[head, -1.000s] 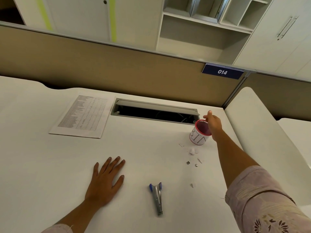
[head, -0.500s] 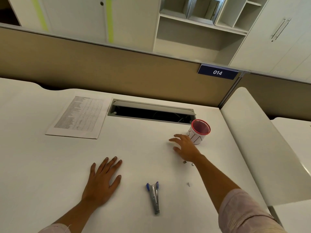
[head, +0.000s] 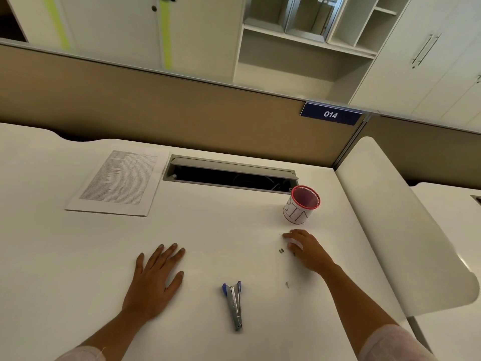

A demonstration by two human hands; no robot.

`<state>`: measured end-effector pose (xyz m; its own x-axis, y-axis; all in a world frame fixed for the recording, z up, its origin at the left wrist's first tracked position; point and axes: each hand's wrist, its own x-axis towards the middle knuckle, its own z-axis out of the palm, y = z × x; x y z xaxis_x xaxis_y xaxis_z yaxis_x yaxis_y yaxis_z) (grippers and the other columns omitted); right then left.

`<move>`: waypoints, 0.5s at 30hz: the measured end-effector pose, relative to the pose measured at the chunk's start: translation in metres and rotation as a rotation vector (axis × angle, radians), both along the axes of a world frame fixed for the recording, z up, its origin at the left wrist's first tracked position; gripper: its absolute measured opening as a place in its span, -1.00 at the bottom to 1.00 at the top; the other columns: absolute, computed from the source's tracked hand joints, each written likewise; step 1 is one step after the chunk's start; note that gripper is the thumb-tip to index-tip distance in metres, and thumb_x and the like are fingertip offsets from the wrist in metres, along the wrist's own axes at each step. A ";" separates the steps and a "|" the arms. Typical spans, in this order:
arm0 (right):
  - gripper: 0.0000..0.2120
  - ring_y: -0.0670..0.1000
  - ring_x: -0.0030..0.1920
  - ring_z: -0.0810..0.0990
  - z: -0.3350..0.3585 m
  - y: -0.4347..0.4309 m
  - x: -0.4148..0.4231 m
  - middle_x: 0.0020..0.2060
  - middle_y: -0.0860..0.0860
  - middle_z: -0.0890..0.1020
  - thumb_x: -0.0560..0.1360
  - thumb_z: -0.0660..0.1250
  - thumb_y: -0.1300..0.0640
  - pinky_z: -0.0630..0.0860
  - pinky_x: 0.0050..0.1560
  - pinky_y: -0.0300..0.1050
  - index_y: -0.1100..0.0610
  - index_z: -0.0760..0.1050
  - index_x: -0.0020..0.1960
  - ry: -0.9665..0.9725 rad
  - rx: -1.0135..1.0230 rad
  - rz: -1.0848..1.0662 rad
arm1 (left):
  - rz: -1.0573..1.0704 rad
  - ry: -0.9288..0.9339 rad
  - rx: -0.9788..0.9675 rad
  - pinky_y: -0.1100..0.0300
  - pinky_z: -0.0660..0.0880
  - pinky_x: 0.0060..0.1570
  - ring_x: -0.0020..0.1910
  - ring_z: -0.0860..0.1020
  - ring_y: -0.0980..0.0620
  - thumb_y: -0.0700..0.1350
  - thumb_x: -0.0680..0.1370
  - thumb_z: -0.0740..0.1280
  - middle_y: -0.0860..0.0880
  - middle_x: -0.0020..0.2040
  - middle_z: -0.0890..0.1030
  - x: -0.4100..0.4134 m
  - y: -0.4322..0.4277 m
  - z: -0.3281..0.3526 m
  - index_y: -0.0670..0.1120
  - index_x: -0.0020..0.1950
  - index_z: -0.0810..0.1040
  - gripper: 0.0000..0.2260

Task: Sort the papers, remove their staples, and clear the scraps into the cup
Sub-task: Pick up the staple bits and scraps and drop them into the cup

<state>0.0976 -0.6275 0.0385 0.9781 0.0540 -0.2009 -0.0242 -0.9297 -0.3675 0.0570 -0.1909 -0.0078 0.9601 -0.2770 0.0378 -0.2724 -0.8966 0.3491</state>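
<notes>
The papers lie stacked at far left. The left hand rests flat, fingers spread. Tiny scraps (feather-light, best pinched with fingertips) lie beside the right hand, whose fingers are curled; I cannot tell whether they hold one. The cup stands just beyond.

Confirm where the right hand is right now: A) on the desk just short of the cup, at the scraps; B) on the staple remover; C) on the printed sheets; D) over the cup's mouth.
A: the right hand sits on the desk on the near side of the cup, fingers curled round a white scrap, apart from the staple remover.
</notes>
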 end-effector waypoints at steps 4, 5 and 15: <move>-0.55 -0.03 0.33 0.30 0.005 -0.004 -0.018 0.31 -0.09 0.35 0.53 0.23 -0.14 0.23 0.36 -0.12 -0.03 0.37 0.37 0.051 0.034 -0.016 | 0.003 0.003 0.011 -0.02 -0.15 0.45 0.51 0.00 0.13 0.29 0.55 -0.17 0.21 0.52 0.11 0.000 0.001 -0.001 0.24 0.51 0.06 -0.47; -0.56 -0.05 0.29 0.31 0.006 -0.005 -0.021 0.26 -0.12 0.35 0.51 0.30 -0.09 0.24 0.32 -0.16 -0.02 0.39 0.36 0.051 0.055 -0.023 | 0.004 0.004 0.012 -0.02 -0.14 0.45 0.51 0.00 0.14 0.29 0.54 -0.18 0.22 0.52 0.10 0.001 0.001 -0.001 0.24 0.51 0.05 -0.47; -0.87 -0.03 -0.07 0.49 0.003 0.005 -0.040 -0.04 -0.01 0.51 0.51 0.33 0.24 0.39 -0.05 -0.31 0.10 0.57 0.03 -0.075 0.089 -0.114 | 0.002 -0.003 0.014 -0.02 -0.15 0.46 0.52 -0.03 0.14 0.31 0.53 -0.21 0.21 0.52 0.09 0.001 0.001 -0.001 0.24 0.51 0.05 -0.45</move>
<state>0.0576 -0.6225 0.0413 0.9910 -0.0438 -0.1263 -0.0970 -0.8860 -0.4533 0.0579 -0.1899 -0.0089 0.9605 -0.2758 0.0367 -0.2718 -0.9019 0.3356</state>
